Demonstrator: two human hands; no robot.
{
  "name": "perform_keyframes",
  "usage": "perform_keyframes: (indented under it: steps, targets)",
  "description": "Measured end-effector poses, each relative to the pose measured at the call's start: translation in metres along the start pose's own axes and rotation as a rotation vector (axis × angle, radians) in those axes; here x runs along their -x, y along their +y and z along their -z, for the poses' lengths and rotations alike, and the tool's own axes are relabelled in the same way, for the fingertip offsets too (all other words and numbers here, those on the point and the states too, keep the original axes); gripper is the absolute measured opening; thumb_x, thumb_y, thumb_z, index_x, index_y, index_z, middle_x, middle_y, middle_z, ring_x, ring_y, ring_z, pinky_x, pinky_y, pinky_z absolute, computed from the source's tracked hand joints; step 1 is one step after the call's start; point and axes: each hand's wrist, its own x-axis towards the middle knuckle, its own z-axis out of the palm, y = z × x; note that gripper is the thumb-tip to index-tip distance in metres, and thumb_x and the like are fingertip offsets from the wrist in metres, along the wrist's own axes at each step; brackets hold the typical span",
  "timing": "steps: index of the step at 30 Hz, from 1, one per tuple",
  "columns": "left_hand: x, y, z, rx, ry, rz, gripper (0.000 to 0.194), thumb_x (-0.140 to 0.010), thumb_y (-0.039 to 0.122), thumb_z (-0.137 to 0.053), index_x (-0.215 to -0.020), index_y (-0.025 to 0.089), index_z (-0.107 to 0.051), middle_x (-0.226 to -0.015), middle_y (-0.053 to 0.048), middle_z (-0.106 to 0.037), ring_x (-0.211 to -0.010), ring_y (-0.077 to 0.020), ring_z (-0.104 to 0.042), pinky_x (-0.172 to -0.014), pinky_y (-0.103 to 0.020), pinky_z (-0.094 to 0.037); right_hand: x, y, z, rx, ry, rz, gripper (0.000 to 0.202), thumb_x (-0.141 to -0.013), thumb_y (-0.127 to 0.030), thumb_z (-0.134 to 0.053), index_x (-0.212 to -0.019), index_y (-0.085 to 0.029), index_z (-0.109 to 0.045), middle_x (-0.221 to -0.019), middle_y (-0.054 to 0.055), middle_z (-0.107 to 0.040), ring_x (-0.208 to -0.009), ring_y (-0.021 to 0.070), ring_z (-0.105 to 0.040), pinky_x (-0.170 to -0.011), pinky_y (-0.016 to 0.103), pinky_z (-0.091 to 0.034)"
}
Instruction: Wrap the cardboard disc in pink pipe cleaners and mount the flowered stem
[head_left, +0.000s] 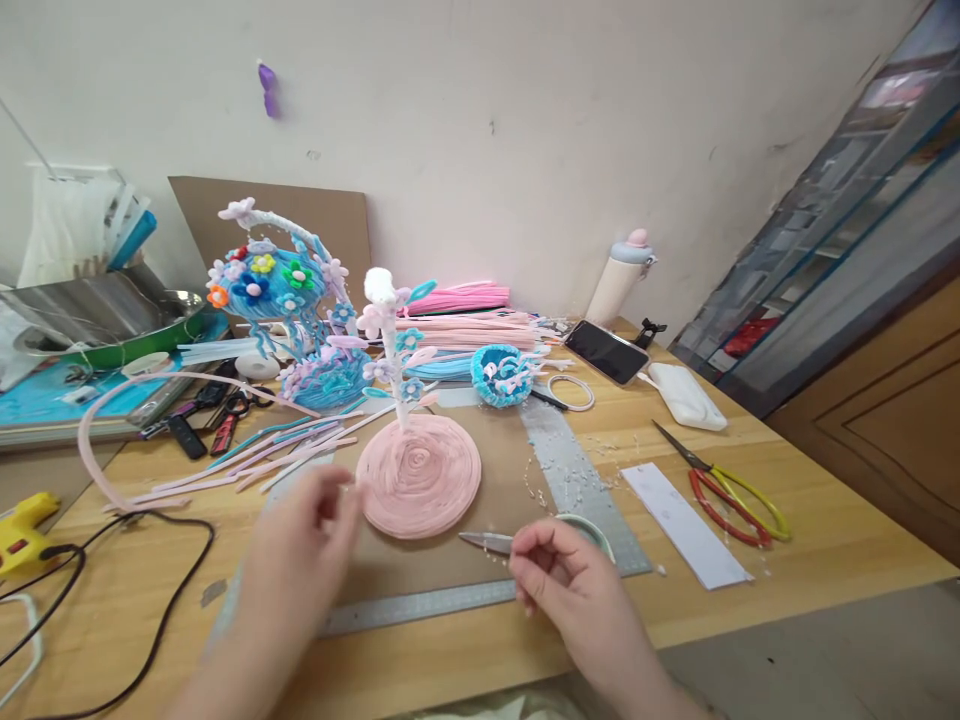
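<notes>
My left hand [307,545] is slightly blurred at the left of the pink coiled disc [420,475], its fingers curled together; what they hold, if anything, is too small to tell. Near the mat's front, my right hand [559,565] pinches a thin strand of small beads [493,556]. Beside its fingertips lie the pointed blades [486,541] of small scissors with a pale green handle [592,530], partly hidden by that hand. From the disc rises a white wrapped stem [392,365] with pink and blue flowers and a fluffy white top.
Behind stand a blue flowered piece [274,285], pipe cleaners [480,325] and a blue cup shape [501,376]. At right are a phone [606,352], white card [684,525] and red-yellow scissors [731,495]. A yellow glue gun [26,535] and cable lie left.
</notes>
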Motion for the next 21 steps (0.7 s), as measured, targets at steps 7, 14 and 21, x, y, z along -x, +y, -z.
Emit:
perform_keyframes:
  steps: [7, 14, 21]
  targets:
    - [0.041, 0.063, -0.03, 0.298, -0.684, -0.365, 0.016, -0.089, 0.028, -0.056, -0.079, 0.023, -0.068, -0.079, -0.002, -0.069, -0.076, -0.0166, -0.061, -0.068, -0.024, -0.043, 0.012, 0.011, 0.0, 0.033, -0.139, 0.098, 0.028, -0.079, -0.046, -0.072, -0.076, -0.022, -0.058, -0.074, 0.0, -0.057, -0.058, 0.0131, -0.053, -0.052, 0.025, -0.042]
    - [0.029, 0.059, -0.039, 0.113, -0.612, -0.177, 0.02, -0.087, 0.031, -0.052, -0.078, 0.021, -0.065, -0.066, -0.001, -0.063, -0.061, -0.016, -0.054, -0.057, -0.025, -0.035, -0.022, -0.016, 0.051, 0.935, 0.18, 0.36, 0.015, -0.089, -0.034, -0.057, -0.08, -0.022, -0.058, -0.086, 0.007, -0.064, -0.084, 0.025, -0.057, -0.073, 0.035, -0.04]
    - [0.007, 0.089, -0.053, 0.121, -0.596, -0.316, 0.015, -0.087, 0.026, -0.049, -0.082, 0.02, -0.062, -0.069, -0.001, -0.062, -0.061, -0.0156, -0.053, -0.056, -0.025, -0.034, -0.058, -0.026, 0.054, 1.131, 0.106, 0.2, 0.016, -0.075, -0.014, -0.063, -0.061, -0.02, -0.056, -0.07, 0.006, -0.064, -0.07, 0.023, -0.056, -0.064, 0.032, -0.031]
